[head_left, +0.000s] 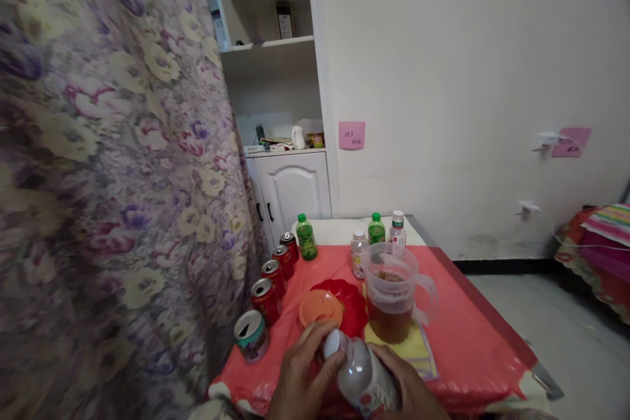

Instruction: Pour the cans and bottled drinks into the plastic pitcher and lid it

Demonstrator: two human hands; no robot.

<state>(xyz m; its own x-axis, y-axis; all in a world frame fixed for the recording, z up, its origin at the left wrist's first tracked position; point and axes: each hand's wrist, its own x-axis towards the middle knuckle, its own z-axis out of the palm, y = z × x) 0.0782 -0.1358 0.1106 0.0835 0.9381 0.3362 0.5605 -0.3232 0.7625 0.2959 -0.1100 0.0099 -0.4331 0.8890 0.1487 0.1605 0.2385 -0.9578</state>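
Note:
A clear plastic bottle (358, 371) with a white cap (335, 343) is tilted between my hands at the table's near edge. My left hand (308, 367) pinches the cap between thumb and fingers. Around the bottle's body, my right hand (406, 384) is closed from the right side. Just beyond my hands lie an orange round lid (321, 310) and a red scalloped plate (352, 305), the lid partly over the plate. To their right, a translucent pitcher (391, 302) holding brown liquid stands on a yellow cloth (416, 349).
Several cans line the table's left side, among them a red can (266, 300) and a teal-topped can (251, 336). A green bottle (306, 237) and a white-capped bottle (359, 254) stand farther back. A floral curtain (147, 177) hangs close on the left.

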